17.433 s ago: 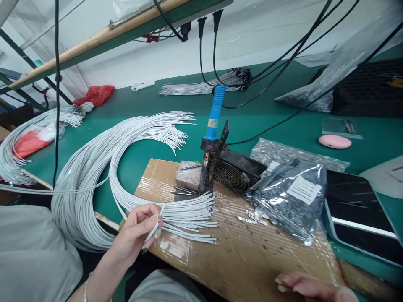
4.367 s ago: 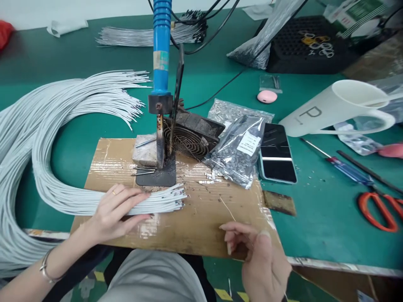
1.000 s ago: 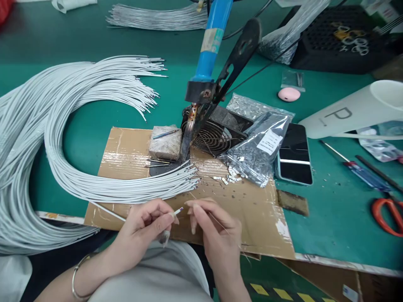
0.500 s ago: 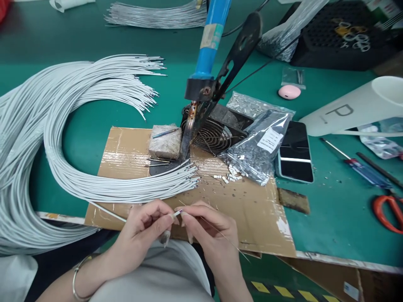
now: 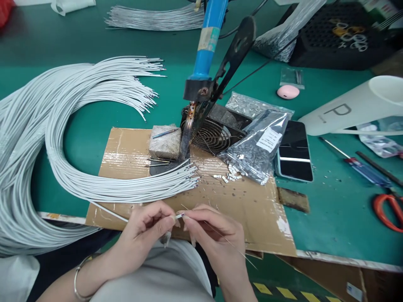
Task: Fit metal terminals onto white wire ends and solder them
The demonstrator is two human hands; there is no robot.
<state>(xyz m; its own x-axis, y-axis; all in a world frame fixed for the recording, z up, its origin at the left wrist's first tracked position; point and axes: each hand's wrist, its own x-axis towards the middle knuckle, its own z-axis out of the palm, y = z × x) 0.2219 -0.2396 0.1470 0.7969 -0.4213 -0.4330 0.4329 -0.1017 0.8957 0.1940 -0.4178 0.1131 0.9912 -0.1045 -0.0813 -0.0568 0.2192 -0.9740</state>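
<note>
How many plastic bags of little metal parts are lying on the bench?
3: a labelled bag beside the phone, a second bag just behind it, and a long bag by the black tray. Others may be hidden.

A green-topped workbench (image 5: 330, 209) fills the view; yellow-and-black hazard striping (image 5: 283, 291) marks the floor below its near edge.

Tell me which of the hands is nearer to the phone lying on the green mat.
Right. The right hand sits at the cardboard's near edge, below and left of the phone. The left hand is further left, pinching a white wire.
</note>
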